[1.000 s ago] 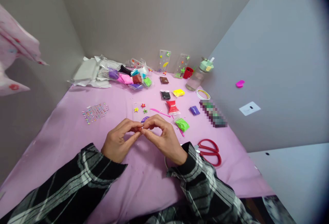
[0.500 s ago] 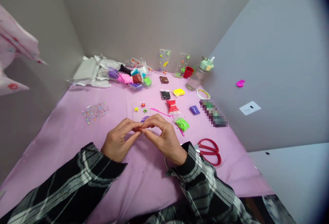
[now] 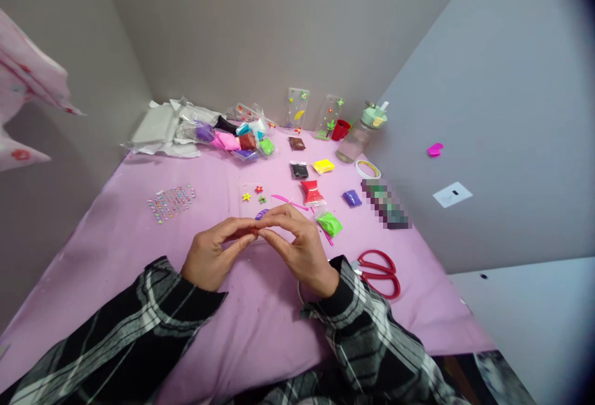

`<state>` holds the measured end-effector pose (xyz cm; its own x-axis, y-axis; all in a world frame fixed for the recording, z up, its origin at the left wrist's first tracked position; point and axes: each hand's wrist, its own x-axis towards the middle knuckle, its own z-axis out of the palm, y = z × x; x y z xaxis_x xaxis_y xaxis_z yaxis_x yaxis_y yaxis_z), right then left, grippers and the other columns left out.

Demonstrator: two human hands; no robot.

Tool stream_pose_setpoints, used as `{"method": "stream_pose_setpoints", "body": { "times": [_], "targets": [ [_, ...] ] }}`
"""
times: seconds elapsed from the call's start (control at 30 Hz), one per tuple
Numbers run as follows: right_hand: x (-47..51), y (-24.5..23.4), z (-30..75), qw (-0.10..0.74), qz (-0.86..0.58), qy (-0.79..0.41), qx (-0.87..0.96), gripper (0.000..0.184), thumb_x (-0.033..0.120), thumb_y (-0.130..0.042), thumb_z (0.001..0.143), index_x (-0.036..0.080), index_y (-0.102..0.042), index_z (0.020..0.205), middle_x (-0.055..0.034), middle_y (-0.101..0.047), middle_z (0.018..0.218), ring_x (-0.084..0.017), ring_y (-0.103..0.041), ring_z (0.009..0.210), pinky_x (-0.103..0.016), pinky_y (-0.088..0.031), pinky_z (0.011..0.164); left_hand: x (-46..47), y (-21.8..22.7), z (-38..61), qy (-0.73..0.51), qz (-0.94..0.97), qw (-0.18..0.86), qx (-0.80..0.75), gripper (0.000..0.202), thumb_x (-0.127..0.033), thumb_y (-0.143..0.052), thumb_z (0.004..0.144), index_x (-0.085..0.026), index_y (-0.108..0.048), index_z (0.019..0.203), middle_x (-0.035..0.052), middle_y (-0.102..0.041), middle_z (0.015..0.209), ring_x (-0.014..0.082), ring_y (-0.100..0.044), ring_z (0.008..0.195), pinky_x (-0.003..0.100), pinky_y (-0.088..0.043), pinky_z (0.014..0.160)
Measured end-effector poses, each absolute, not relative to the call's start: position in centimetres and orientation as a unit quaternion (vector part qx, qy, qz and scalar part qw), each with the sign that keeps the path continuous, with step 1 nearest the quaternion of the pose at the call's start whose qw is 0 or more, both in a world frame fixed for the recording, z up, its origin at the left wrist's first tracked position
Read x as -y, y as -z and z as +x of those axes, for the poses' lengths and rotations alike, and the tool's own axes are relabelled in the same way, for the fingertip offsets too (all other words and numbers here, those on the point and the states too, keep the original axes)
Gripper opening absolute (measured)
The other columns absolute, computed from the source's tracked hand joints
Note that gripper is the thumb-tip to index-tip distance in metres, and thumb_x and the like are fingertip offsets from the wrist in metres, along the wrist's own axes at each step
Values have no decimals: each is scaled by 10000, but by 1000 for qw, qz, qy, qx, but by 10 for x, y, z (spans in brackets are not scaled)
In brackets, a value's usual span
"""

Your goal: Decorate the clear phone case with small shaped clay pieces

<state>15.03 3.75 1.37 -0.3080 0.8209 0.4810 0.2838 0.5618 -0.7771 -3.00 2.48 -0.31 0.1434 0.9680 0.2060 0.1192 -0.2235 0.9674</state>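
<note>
My left hand (image 3: 214,255) and my right hand (image 3: 297,245) meet fingertip to fingertip above the pink tablecloth (image 3: 139,250). Between the pinched fingers sits a small red piece of clay (image 3: 248,231). Just beyond the fingertips lies a clear phone case (image 3: 253,201) with small clay flowers and a purple leaf on it. A pink modelling tool (image 3: 288,202) rests beside the case.
Clay packets lie to the right: red (image 3: 311,193), green (image 3: 330,224), purple (image 3: 352,198), yellow (image 3: 323,166), black (image 3: 299,171). Red scissors (image 3: 379,271) sit near my right sleeve. A gem sticker sheet (image 3: 171,202) lies left; a packet pile (image 3: 232,135), a bottle (image 3: 360,133) and a red cup (image 3: 340,130) stand at the back.
The fingers of both hands have flattened and stretched out more over the red piece; the hands stay in the same spot.
</note>
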Motion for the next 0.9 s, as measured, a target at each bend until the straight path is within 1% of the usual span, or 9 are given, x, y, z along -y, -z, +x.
{"method": "stream_pose_setpoints", "body": {
  "times": [0.17,0.3,0.5,0.7,0.9],
  "targets": [
    [-37,-14,150,450,-368,-268,769,114,157,-635,924,217,-714,980,-45,-665,950,-165,-638,915,-331,-533,829,-25,4,-32,-477,600,466,-442,181,-261,-706,833,-194,-710,1001,39,-780,928,204,-744,875,342,-596,881],
    [-38,-14,150,454,-369,-268,765,126,177,-636,929,225,-713,1017,-46,-676,960,-169,-641,925,-335,-537,832,-25,4,-33,-477,587,482,-442,146,-255,-710,828,-191,-702,960,36,-776,912,206,-742,880,353,-593,888],
    [-38,-12,151,456,-367,-264,767,114,174,-632,930,223,-713,994,-50,-672,954,-174,-641,917,-340,-540,825,-26,0,-30,-484,565,505,-437,166,-256,-724,804,-189,-712,955,34,-781,889,195,-742,853,331,-609,845],
    [-38,-12,151,456,-365,-272,765,161,157,-618,938,231,-717,1042,-53,-672,964,-171,-642,926,-330,-540,818,-26,-4,-30,-485,516,548,-445,159,-255,-761,760,-194,-742,905,20,-785,854,181,-724,823,312,-589,832],
    [-38,-13,152,457,-359,-263,770,144,154,-614,939,226,-715,1013,-51,-671,957,-174,-638,927,-340,-537,829,-28,-5,-32,-469,514,559,-450,196,-323,-762,777,-197,-769,928,23,-788,846,186,-723,798,321,-579,834]
  ]
}}
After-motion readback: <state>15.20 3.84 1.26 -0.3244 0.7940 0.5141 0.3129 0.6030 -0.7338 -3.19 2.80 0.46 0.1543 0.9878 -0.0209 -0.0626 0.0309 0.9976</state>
